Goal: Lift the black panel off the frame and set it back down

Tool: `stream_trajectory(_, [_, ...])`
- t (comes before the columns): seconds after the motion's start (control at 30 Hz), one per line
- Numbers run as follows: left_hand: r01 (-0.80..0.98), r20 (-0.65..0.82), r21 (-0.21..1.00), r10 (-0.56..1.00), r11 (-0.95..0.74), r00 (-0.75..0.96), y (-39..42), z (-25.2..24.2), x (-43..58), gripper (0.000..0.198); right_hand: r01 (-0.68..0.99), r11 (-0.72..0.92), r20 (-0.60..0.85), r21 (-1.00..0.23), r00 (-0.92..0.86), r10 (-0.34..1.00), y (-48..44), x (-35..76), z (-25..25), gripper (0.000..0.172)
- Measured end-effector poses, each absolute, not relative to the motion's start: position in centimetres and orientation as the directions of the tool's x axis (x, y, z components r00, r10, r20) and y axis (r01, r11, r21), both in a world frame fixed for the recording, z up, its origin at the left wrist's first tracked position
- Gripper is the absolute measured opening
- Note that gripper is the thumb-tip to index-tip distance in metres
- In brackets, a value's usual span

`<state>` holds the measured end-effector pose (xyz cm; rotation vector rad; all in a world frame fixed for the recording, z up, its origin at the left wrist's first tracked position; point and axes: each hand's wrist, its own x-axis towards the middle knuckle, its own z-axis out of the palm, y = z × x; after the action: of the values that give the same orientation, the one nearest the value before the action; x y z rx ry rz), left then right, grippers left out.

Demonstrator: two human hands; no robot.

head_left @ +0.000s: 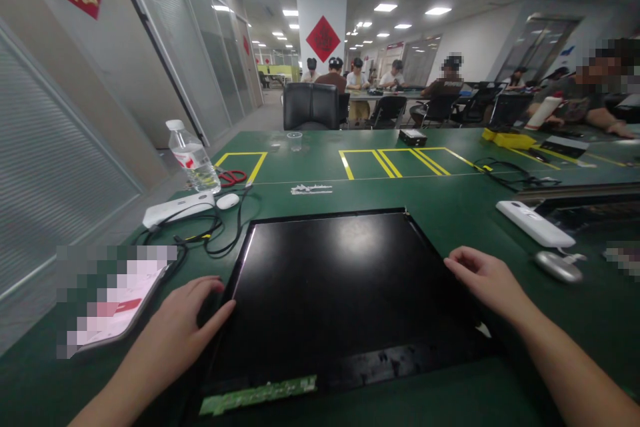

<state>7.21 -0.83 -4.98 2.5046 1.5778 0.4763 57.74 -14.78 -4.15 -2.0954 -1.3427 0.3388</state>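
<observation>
A dark display panel (330, 280) with a thin black frame lies in front of me on the green table. Along its near edge a narrow green circuit board (260, 395) sticks out at the left. My left hand (187, 313) is at the panel's left edge, thumb and fingertips closed around the frame. At the right edge, my right hand (483, 277) pinches the frame between thumb and curled fingers. The undersides of the fingers on both hands are partly hidden. A small white piece (483, 329) shows at the panel's near right corner.
On the left are a phone (120, 303), black cables (220, 233), a water bottle (193, 160) and red-handled scissors (233, 177). A white power bank (535, 223) and grey mouse (559, 267) lie right. White scraps (311, 189) lie beyond the panel. Several people sit farther back.
</observation>
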Motion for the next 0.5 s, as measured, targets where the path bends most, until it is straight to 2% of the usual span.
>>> stream_trajectory(0.1, [0.855, 0.165, 0.277, 0.899, -0.438, 0.406, -1.1, -5.0, 7.5, 0.043, 0.712, -0.331, 0.099, -0.619, 0.489, 0.867, -14.6, 58.1, -4.6, 0.024])
stream_trajectory(0.3, [0.869, 0.143, 0.202, 0.892, -0.451, 0.430, -1.6, -4.4, 8.2, 0.041, 0.735, -0.378, -0.007, -0.563, 0.453, 0.891, -14.1, 58.7, -5.5, 0.033])
stream_trajectory(0.5, [0.864, 0.160, 0.166, 0.877, -0.476, 0.453, -1.6, -4.4, 8.0, 0.044, 0.697, -0.519, -0.237, -0.494, 0.466, 0.853, -12.7, 58.8, -3.9, 0.039])
